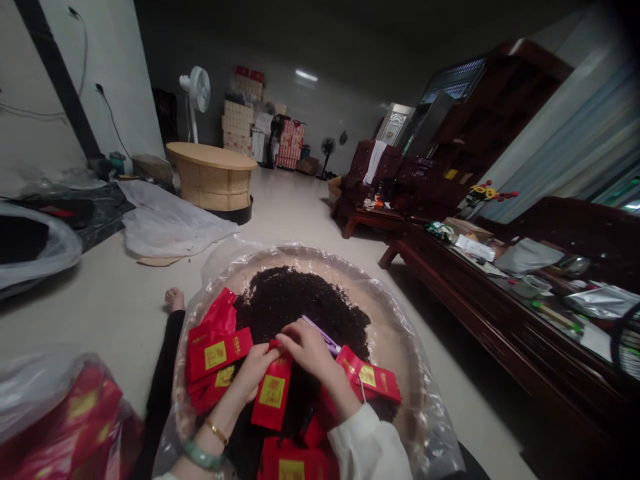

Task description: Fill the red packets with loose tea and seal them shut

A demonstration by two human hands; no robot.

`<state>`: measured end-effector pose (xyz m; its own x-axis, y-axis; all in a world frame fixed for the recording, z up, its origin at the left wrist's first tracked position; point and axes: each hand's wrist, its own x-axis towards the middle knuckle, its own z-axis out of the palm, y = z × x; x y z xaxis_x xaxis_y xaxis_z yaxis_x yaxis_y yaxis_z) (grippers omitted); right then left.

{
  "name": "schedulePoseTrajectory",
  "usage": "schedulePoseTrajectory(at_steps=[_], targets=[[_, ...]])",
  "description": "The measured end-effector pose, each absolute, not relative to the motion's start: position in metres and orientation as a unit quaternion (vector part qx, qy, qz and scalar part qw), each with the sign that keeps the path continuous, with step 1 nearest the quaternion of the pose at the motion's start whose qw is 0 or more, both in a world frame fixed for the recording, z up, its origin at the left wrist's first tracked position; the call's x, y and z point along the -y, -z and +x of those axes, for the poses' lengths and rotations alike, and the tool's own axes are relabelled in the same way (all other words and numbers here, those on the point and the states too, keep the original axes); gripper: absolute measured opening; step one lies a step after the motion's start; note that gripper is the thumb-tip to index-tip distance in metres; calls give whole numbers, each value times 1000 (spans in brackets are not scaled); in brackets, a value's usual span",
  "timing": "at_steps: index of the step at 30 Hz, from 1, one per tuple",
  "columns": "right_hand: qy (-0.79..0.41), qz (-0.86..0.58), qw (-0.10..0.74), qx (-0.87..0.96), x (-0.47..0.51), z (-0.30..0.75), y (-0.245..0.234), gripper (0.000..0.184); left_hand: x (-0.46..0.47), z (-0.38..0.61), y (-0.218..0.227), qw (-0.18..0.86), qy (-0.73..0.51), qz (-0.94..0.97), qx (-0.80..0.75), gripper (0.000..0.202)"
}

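A person sits on the floor with a wide round woven tray lined with clear plastic (pixel 400 320) in their lap, heaped with dark loose tea leaves (pixel 295 300). The left hand (pixel 255 370), fingers curled narrow, pinches the top edge of a small red foil packet with a yellow label (pixel 273 397), held upright over the tray. The right hand (pixel 310 347) is also curled, its fingertips touching the same packet's mouth while gripping a thin purple scoop (pixel 323 335). More red packets (pixel 215 353) lie scattered on the tray to either side. A dark wooden bench (pixel 500 320) stands at right.
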<state>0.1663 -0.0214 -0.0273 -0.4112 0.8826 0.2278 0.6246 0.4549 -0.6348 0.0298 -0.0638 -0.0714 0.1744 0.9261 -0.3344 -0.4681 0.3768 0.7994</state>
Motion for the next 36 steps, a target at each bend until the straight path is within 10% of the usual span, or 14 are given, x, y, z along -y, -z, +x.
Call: schedulePoseTrajectory(at_steps=[36], targets=[[-757, -378, 291, 447, 30, 170, 53, 46, 60, 22, 82, 597, -528, 401, -452, 32]])
